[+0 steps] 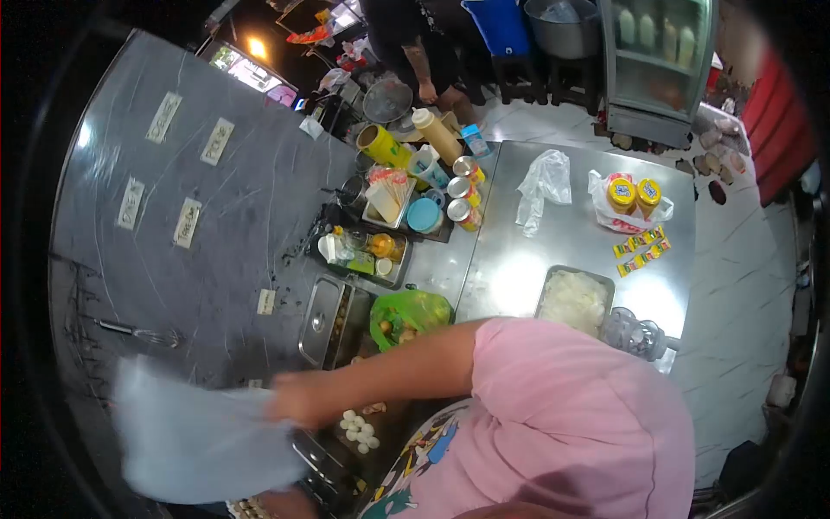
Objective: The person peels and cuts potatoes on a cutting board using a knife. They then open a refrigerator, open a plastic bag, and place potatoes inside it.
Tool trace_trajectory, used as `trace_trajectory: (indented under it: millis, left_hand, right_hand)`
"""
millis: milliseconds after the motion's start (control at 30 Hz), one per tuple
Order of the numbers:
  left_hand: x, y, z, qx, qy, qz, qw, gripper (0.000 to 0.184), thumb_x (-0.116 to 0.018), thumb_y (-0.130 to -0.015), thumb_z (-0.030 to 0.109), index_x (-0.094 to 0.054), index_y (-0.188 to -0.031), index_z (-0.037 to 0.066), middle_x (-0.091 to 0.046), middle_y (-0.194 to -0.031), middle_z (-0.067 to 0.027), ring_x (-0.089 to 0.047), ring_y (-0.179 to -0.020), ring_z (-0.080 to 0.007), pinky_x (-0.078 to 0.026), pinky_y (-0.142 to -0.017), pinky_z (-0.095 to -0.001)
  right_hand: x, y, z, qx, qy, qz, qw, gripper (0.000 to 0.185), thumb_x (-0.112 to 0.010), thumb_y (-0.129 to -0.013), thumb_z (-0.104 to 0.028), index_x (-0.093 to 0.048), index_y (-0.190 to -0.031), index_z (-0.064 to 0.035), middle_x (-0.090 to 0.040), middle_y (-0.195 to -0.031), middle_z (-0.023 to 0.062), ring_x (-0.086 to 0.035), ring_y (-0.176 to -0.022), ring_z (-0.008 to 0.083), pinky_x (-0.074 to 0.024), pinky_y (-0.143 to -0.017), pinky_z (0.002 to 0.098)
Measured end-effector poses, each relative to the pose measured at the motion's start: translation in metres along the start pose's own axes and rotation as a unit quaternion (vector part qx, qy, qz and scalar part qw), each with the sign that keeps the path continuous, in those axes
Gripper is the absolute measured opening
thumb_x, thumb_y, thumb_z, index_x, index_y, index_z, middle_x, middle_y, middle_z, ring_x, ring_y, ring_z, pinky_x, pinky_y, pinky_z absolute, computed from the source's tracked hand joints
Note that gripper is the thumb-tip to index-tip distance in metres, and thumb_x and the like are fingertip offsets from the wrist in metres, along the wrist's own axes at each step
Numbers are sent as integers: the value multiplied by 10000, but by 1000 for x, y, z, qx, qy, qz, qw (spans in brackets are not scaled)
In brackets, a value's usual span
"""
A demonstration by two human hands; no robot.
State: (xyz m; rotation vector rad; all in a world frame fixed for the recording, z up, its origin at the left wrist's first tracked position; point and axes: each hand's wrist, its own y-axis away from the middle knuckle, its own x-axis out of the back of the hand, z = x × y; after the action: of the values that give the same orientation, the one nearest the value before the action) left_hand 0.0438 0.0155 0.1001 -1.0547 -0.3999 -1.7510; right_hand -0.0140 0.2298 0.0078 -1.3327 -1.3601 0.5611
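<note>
A limp white sheet (199, 432), smeared by motion, spreads over the lower left; whether it is cloth or plastic I cannot tell. My right hand (298, 400) is closed on its upper right edge, with that arm stretched across from the pink sleeve. Below the sheet, at the bottom edge, part of my left hand (290, 503) shows, its fingers hidden. Small white balls (359, 431) lie in a dark tray just right of the sheet. Past my right forearm sits a green plastic bag (411, 318) with round items inside, beside a steel container with a lid (320, 320).
A whisk (138, 333) and paper labels (186, 222) lie on the grey counter. Bottles, cans (464, 190) and tubs crowd the middle. The steel table (501, 233) bears yellow-lidded jars (635, 195) and a tray of pale shreds (572, 300). Another person's hand (427, 93) shows beyond.
</note>
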Motion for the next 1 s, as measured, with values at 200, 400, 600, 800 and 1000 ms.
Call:
trace_trajectory:
  millis: [200, 400, 600, 800, 1000]
  left_hand:
    - [-67, 57, -38, 114, -57, -287, 950, 534, -689, -976, 98, -484, -1455, -19, -591, -1390, -168, -633, -1214, -294, -511, -1055, -437]
    - [-56, 69, -40, 154, -72, -334, 927, 647, -747, -959, 98, -428, -1510, -13, -545, -1469, -162, -605, -1286, -295, -482, -1108, -428]
    - [-48, 64, -42, 122, -60, -343, 929, 767, -806, -941, 99, -372, -1565, -6, -498, -1547, -157, -577, -1359, -297, -453, -1160, -418]
    - [-81, 43, 9, 58, -50, -247, 966, 892, -872, -833, -50, -381, -1577, -16, -532, -1538, -157, -583, -1375, -276, -465, -1156, -409]
    - [-100, 32, 39, 153, 132, -197, 959, 483, -698, -959, -78, -574, -1424, -39, -740, -1223, -137, -730, -1088, -194, -577, -969, -359]
  right_hand:
    - [-14, 119, -25, -180, -124, -379, 899, 359, -624, -900, -147, -764, -1209, -27, -765, -1065, 229, -728, -1007, 384, -550, -852, 539]
    - [-34, 139, -19, -205, -302, -259, 894, 385, -688, -871, -158, -752, -1234, -48, -779, -1075, 169, -721, -1029, 340, -558, -899, 480]
    - [-27, 135, -16, -156, -374, -213, 889, 301, -757, -907, -231, -728, -1113, -13, -736, -990, 140, -703, -965, 274, -551, -842, 422]
    - [-18, 124, -26, -99, -444, -243, 857, 333, -755, -879, -255, -753, -1138, -45, -746, -1060, 135, -694, -966, 265, -545, -828, 450]
    - [10, 135, -25, -239, -472, -148, 835, 383, -800, -819, -288, -745, -1111, -46, -756, -1002, 104, -710, -916, 220, -557, -781, 386]
